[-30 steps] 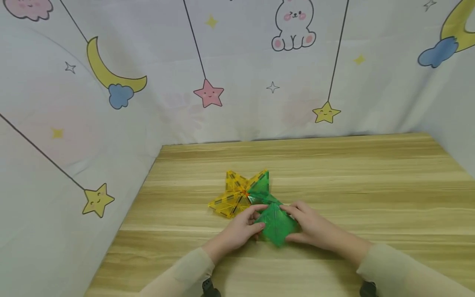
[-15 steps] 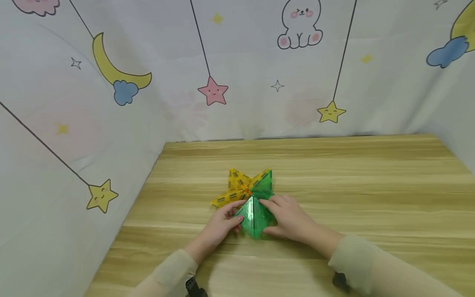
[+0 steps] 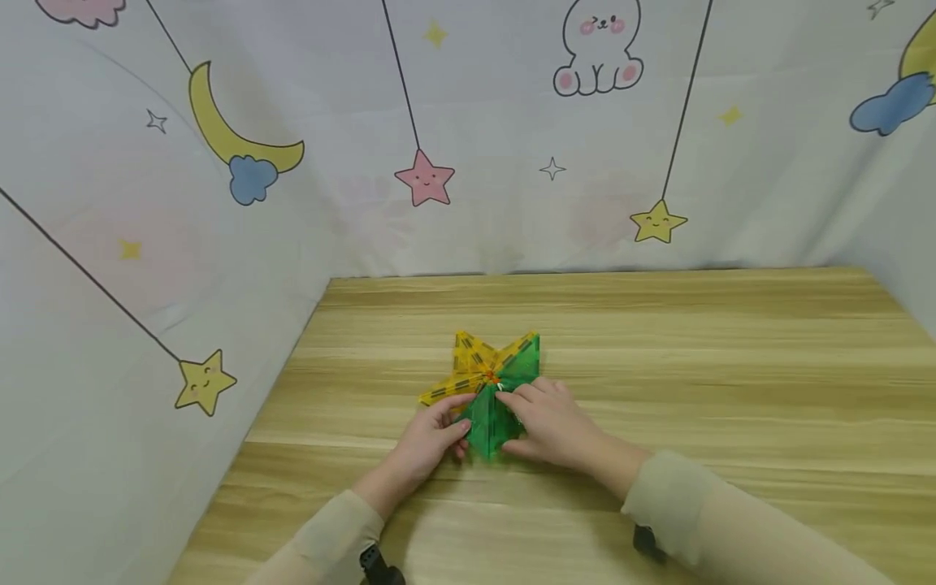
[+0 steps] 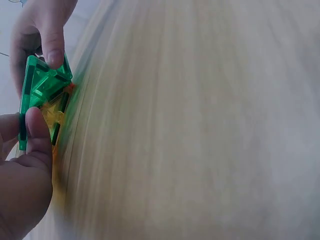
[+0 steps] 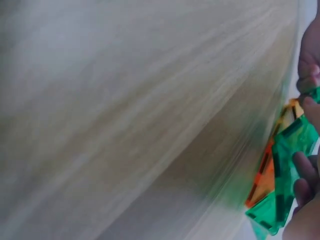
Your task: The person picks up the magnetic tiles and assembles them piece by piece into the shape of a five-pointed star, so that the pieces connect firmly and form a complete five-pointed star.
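Observation:
A star-shaped build of translucent magnetic tiles lies on the table, its yellow tiles [image 3: 468, 357] at the back and left, with green tiles [image 3: 522, 361] at the right. Facing me is a folded pair of green magnetic tiles [image 3: 484, 426], its tip toward me and its inner end at the star's orange centre [image 3: 491, 377]. My left hand [image 3: 427, 443] pinches the left edge of this pair between thumb and fingers. My right hand [image 3: 556, 426] grips its right side. In the left wrist view the left thumb [image 4: 37, 127] presses the green tile frame.
The wood-grain table [image 3: 695, 349] reaches back to a white printed cloth [image 3: 483, 236] with moons and stars. That cloth also hangs along the left side. Dark devices [image 3: 380, 566] are strapped below both sleeves.
Both hands have carried the green pair leftward and slightly back, from the star's front right to its front. The head view has shifted a little.

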`<state>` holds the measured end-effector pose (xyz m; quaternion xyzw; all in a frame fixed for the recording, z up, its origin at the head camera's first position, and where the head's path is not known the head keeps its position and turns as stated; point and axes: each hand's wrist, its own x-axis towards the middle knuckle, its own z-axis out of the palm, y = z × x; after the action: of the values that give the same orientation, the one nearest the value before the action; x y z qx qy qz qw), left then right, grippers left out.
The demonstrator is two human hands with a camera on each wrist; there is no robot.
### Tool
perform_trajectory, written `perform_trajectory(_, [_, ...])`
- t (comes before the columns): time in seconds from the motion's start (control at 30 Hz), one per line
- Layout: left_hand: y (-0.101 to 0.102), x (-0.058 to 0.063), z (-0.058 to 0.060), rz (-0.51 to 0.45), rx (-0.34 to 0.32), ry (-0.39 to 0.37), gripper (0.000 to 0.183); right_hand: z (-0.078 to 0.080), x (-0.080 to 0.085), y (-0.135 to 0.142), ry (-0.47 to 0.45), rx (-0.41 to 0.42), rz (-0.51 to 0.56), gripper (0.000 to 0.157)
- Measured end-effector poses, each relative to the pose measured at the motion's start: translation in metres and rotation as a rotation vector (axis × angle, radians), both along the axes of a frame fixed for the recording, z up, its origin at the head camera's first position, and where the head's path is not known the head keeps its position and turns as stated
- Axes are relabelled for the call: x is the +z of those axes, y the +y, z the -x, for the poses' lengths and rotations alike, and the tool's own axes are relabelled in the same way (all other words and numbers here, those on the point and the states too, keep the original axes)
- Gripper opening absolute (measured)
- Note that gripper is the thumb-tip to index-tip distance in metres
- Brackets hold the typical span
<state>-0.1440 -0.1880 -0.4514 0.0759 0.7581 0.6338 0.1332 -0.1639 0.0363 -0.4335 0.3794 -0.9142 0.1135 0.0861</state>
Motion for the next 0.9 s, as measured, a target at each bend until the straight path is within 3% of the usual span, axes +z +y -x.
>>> perform_trajectory(0.13, [0.002,0.000,0.000,0.014,-0.002,-0.023,0.043,-0.001,-0.001,-0.001,-0.008,0.004,0.004,0.070])
perform_trajectory(0.27, [0.006,0.003,0.000,0.178,0.019,0.000,0.040,-0.001,-0.003,-0.001,-0.003,0.000,0.009,0.069])
perform_trajectory(0.43, [0.009,0.011,0.000,0.544,0.061,0.211,0.033,-0.002,-0.004,0.000,0.007,-0.004,0.005,0.068])
perform_trajectory(0.53, [0.009,0.013,0.001,0.692,0.065,0.361,0.028,-0.003,-0.003,0.000,0.012,-0.004,0.008,0.068])
perform_trajectory(0.63, [0.010,0.013,0.001,0.712,0.029,0.414,0.027,-0.003,-0.003,0.001,0.014,0.001,0.013,0.067])
perform_trajectory(0.73, [0.010,0.014,0.001,0.703,0.010,0.420,0.029,-0.002,-0.003,0.002,0.008,0.009,0.026,0.066])
perform_trajectory(0.9, [0.009,0.016,0.002,0.733,0.022,0.437,0.032,0.003,-0.003,0.008,0.027,0.006,0.087,0.065])
